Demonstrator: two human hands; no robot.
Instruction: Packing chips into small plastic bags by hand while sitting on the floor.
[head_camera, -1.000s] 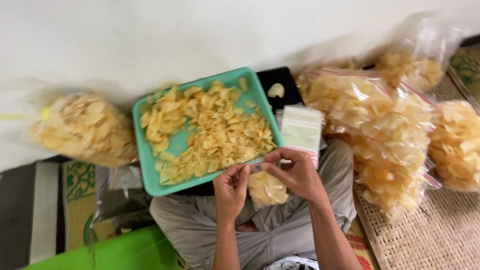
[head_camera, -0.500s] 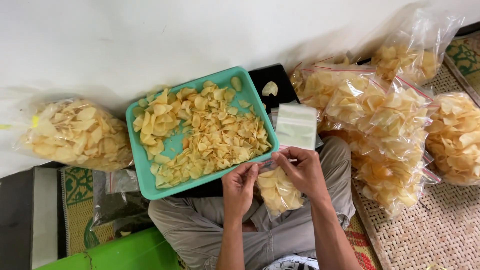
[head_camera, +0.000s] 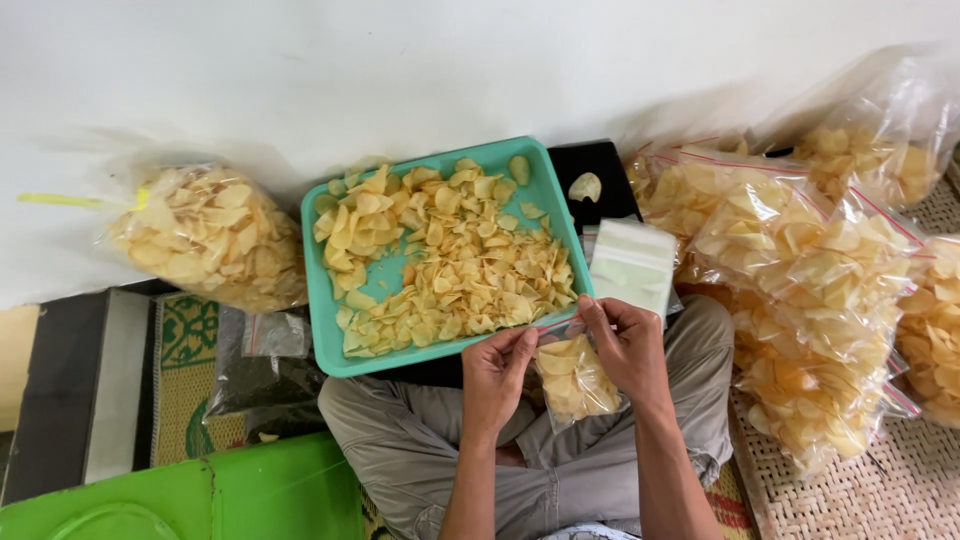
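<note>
A small clear zip bag of yellow chips (head_camera: 577, 378) hangs between both hands above my lap. My left hand (head_camera: 497, 375) pinches its top edge at the left, and my right hand (head_camera: 625, 345) pinches the top at the right. Just beyond the hands lies a teal tray (head_camera: 325, 330) heaped with loose chips (head_camera: 450, 260). A stack of empty clear zip bags (head_camera: 632, 265) rests right of the tray, close to my right hand.
A pile of filled chip bags (head_camera: 800, 270) lies at the right on a woven mat (head_camera: 880, 490). One large clear bag of chips (head_camera: 215, 235) leans on the white wall at the left. A black scale (head_camera: 590, 170) with one chip sits behind the tray. A green lid (head_camera: 200, 495) is at the lower left.
The view has shifted, so everything sits further right in the frame. Both hands keep pinching along the top of the small bag, which now hangs a little lower.
</note>
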